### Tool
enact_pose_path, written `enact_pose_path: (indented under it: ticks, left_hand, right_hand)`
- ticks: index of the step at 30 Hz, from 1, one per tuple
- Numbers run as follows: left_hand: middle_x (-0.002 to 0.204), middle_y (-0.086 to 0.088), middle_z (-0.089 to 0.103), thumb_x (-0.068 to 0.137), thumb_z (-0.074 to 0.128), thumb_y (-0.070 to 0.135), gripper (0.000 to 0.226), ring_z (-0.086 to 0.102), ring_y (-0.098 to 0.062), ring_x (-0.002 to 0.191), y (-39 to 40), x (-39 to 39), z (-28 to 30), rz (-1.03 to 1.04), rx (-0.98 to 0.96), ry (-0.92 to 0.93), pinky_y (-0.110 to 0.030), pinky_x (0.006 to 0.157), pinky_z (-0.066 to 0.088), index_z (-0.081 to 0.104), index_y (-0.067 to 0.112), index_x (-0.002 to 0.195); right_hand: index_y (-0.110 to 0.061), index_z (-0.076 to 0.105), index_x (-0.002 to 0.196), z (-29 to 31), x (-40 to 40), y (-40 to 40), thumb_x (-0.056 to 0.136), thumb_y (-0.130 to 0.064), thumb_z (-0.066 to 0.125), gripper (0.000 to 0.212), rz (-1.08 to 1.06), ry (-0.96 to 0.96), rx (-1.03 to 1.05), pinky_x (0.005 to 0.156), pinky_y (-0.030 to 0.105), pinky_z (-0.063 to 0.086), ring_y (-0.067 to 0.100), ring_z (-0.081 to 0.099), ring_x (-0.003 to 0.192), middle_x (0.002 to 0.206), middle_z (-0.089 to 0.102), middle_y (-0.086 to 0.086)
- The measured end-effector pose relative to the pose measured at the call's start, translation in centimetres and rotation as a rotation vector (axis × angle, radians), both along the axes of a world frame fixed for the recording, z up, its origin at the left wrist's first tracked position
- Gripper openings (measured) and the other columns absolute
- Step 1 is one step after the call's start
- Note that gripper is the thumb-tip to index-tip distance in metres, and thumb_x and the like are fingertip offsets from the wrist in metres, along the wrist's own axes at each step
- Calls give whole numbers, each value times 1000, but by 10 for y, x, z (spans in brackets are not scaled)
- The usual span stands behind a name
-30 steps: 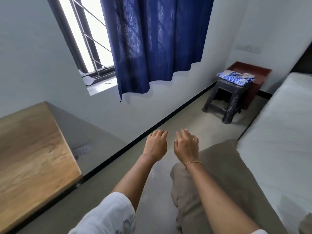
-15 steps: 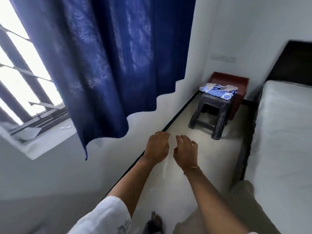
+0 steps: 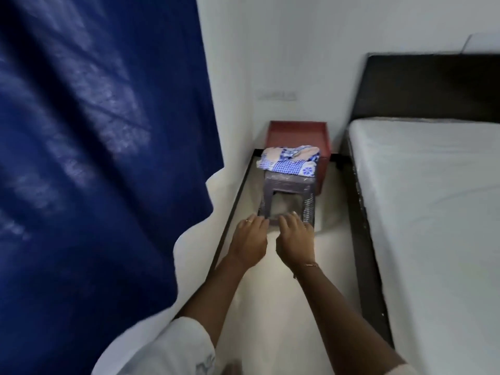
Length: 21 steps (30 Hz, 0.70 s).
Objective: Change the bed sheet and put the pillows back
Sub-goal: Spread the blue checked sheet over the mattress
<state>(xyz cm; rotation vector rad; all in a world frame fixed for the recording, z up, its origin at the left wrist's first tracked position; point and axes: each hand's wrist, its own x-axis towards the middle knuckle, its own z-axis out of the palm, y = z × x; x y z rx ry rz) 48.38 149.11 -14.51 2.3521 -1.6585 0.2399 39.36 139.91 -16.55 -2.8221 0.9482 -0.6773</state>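
Curtain: the blue curtain now fills the whole left side of your view; the window that showed beside it half a second ago is out of view.
Bed: the bare white mattress lies along your right with no sheet on it, and more of its dark headboard shows against the far wall than before.
Floor: the pale strip of floor runs straight ahead of you between the wall and the bed frame — a second ago a tan heap lay on it by the bed, and that is no longer in sight.
Cabinet: the red bedside cabinet stands in the far corner, just behind the stool.
Stool: the dark plastic stool is closer and more central than half a second ago.
Bed sheet: the folded bed sheet, blue-checked with a floral patch, lies on top of the stool — untouched, well ahead of your fingers.
Left hand: your left hand is held out palm down, fingers loosely extended, holding nothing; a ring shows on one finger.
Right hand: your right hand hangs just beside the left, fingers relaxed and empty, a thin bracelet at the wrist; both overlap the stool's lower legs in view, though contact cannot be told.
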Motion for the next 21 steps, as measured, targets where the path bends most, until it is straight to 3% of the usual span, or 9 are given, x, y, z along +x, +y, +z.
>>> enact_pose_path:
  ticks: [4,8,11,13,15,17,18,21]
  left_hand:
    - [94,-11,66,75,67,10,18,64,-27,86,-80,62,-3,-12,-1,40,-33,74,52,64,7,92]
    - [82,-12,70,58,81,8,30,68,-26,73,-167,128,-14,-95,-5,44,-30,66,55,69,3,85]
    - [77,-6,70,49,85,15,35,68,-20,67,-227,174,-18,-80,7,31,-24,61,55,71,8,80]
    - [77,-4,69,56,80,19,27,67,-19,68,-266,202,-23,-73,19,64,-22,58,54,70,10,79]
    - [94,-5,68,72,70,18,24,66,-21,86,-298,222,-29,-57,101,118,-27,68,54,67,10,93]
    - [121,-7,58,87,52,17,31,53,-25,114,-333,238,-41,-72,217,166,-35,91,46,57,10,117]
    - [128,-7,52,90,46,16,34,46,-25,121,-351,247,-49,-89,238,173,-37,97,42,53,11,123]
    - [134,-6,47,91,41,15,38,41,-24,125,-405,273,-73,-97,292,212,-37,101,38,50,13,128]
  right_hand:
    - [-11,64,96,2,41,-69,69,-9,68,28,-88,76,19,79,44,49,30,61,100,96,67,9]
    - [-13,66,92,1,93,-149,56,-15,82,40,-172,150,48,80,47,50,28,66,89,90,70,7]
    - [-11,68,86,0,136,-207,47,-13,85,43,-211,160,54,71,46,53,27,68,77,80,69,7]
    - [-11,69,85,-4,162,-243,59,-14,72,26,-237,151,11,68,43,54,25,68,73,77,69,6]
    - [-11,71,83,-11,185,-274,69,-18,54,23,-230,166,10,65,41,54,24,68,71,75,69,6]
    - [-12,71,84,-24,205,-306,63,-20,72,23,-219,200,68,65,42,54,24,68,73,77,70,6]
    - [-12,71,85,-30,215,-322,53,-20,83,35,-218,219,105,65,41,54,24,68,75,79,70,6]
    - [-15,69,81,-55,247,-379,41,-17,89,45,-212,250,142,62,38,53,23,66,72,75,68,4]
